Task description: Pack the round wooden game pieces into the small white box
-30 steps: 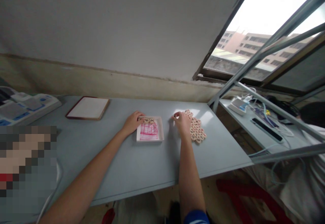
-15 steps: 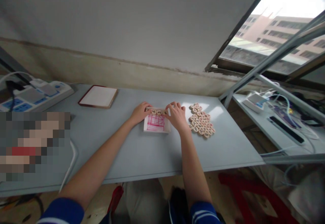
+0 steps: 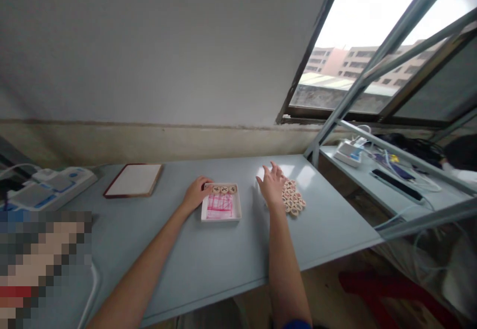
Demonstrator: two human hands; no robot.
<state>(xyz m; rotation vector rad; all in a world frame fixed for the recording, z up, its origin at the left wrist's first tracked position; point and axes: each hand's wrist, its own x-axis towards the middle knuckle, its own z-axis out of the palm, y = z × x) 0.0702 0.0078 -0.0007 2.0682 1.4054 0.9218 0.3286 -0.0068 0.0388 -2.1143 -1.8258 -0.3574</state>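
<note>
A white box [image 3: 221, 217] with pink lines on its bottom lies on the grey table [image 3: 208, 259]. Along its far wall is a row of round wooden pieces [image 3: 224, 189]. My left hand [image 3: 197, 193] grips the box's far left corner, its thumb by the leftmost piece. Over to the right, my right hand [image 3: 272, 184] is spread and holds nothing; it hovers at the left edge of a cluster of several round wooden pieces [image 3: 294, 201], hiding part of it.
A flat white lid with a dark red rim [image 3: 133, 180] lies at the back left. Beside it stands a power strip [image 3: 55, 187]. A metal frame [image 3: 316, 142] rises at the right, before a second table with cables [image 3: 421, 214]. A red stool [image 3: 368, 289] is below.
My right hand has left the box, moved right to the cluster and opened. My left hand stays at the box corner. The camera view has tilted up and turned right.
</note>
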